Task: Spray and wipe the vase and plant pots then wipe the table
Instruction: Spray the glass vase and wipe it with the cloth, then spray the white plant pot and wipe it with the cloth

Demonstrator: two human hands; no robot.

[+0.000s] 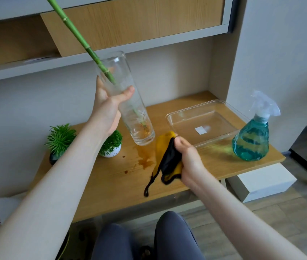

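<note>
- Left hand grips glass vase mid-body, thumb wrapped across the front; vase is lifted, tilted, its base just left of the clear tray.
- Vase: clear, tall cylinder; green stalk leans out of the mouth, roots at the bottom.
- Risk: further tilt may slide the stalk out; wet glass may slip from a one-hand hold.
- Brown spill on table, left of tray; dragging cloth may smear it.
- Right hand clutches yellow-black cloth, below tray.
- Spray bottle stands right of tray; elbow could topple it.
</note>
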